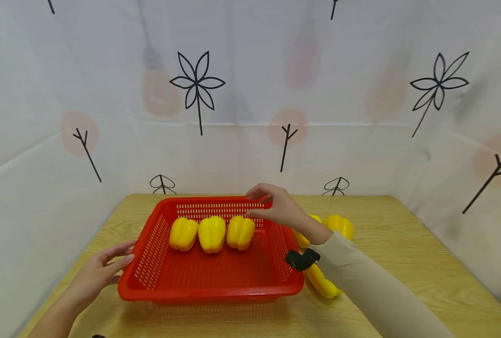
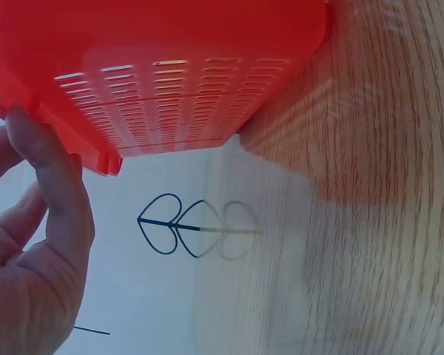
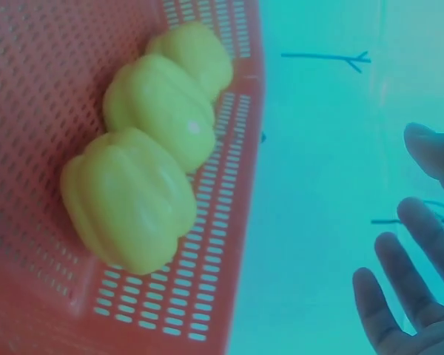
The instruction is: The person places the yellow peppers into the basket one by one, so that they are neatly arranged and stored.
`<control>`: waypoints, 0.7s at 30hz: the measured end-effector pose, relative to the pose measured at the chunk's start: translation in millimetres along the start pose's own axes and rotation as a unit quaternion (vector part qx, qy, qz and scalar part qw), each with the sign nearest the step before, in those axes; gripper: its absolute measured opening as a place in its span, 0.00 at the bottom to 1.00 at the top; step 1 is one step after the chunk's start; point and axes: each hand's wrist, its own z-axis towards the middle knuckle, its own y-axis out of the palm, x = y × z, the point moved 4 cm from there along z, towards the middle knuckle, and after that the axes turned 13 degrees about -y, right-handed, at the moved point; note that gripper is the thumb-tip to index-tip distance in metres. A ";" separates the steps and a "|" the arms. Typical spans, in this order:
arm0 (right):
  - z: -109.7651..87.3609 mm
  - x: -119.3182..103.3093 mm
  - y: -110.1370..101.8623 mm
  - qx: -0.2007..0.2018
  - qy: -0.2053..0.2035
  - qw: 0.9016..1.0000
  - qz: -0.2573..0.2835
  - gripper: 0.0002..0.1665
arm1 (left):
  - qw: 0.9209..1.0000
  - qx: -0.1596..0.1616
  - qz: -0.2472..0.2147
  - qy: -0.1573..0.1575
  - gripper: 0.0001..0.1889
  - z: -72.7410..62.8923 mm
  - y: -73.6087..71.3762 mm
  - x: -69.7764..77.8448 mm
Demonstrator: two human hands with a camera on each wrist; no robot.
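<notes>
A red plastic basket with slotted walls sits on the wooden table, holding three yellow bell peppers in a row along its back part. At the basket's left rim is my left hand; thumb and fingertips touch the rim from outside, not wrapped around it. Above the back right corner my right hand hovers with nothing in it, fingers spread and loosely bent. In the right wrist view the nearest bell pepper lies against the slotted wall, apart from the fingers.
Right of the basket, partly behind my right forearm, lie a yellow bell pepper, another yellow piece and a long yellow thing. A printed white cloth hangs behind the wooden table.
</notes>
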 end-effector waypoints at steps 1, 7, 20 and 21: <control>-2.1 -1.4 -1.0 0.003 -0.002 1.000 -0.003 0.20 | 1.000 -0.001 0.000 0.000 0.32 0.1 0.3 0.1; -15.1 -6.1 -5.0 0.011 -0.006 1.000 -0.017 0.19 | 1.000 0.000 0.002 -0.001 0.32 -0.7 1.3 1.0; -48.2 -11.1 -16.5 0.026 0.002 0.998 -0.052 0.16 | 1.000 -0.002 0.003 0.001 0.31 -0.1 1.9 2.6; -50.9 -10.3 -17.7 0.029 0.000 0.998 -0.054 0.16 | 1.000 -0.003 0.004 0.003 0.31 -0.2 1.9 2.6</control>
